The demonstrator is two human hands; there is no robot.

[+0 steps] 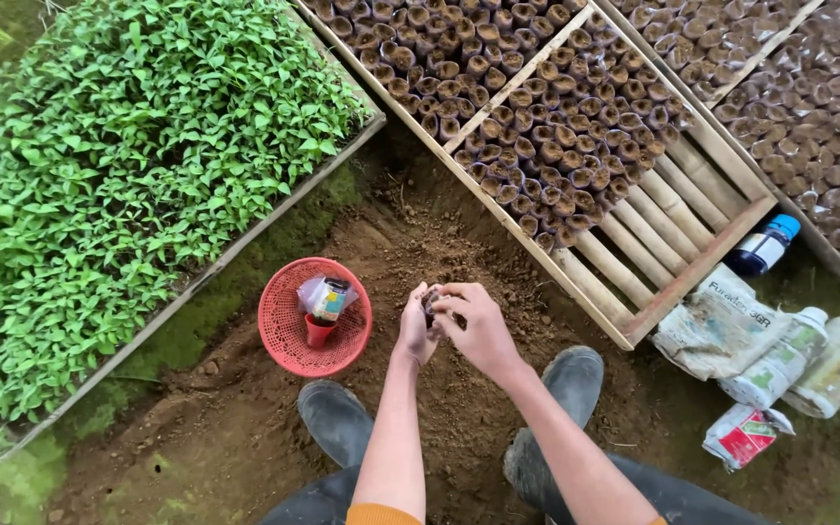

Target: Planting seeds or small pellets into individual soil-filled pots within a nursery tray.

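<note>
My left hand (413,329) and my right hand (479,328) meet over a patch of loose brown soil (420,253). Between them they hold a small dark soil-filled seedling pot (431,307); the left hand cups it and the right hand's fingers press at its top. Most of the pot is hidden by the fingers. My two dark rubber boots (337,418) (561,389) stand on the dirt just below the hands.
A red plastic basket (284,335) with seed packets and a small red cup lies left of the hands. A bed of green seedlings (119,165) fills the left. A bamboo-slatted wooden frame (634,233) holds several rows of filled pots. Bottles (765,243) (780,365) and bags lie at right.
</note>
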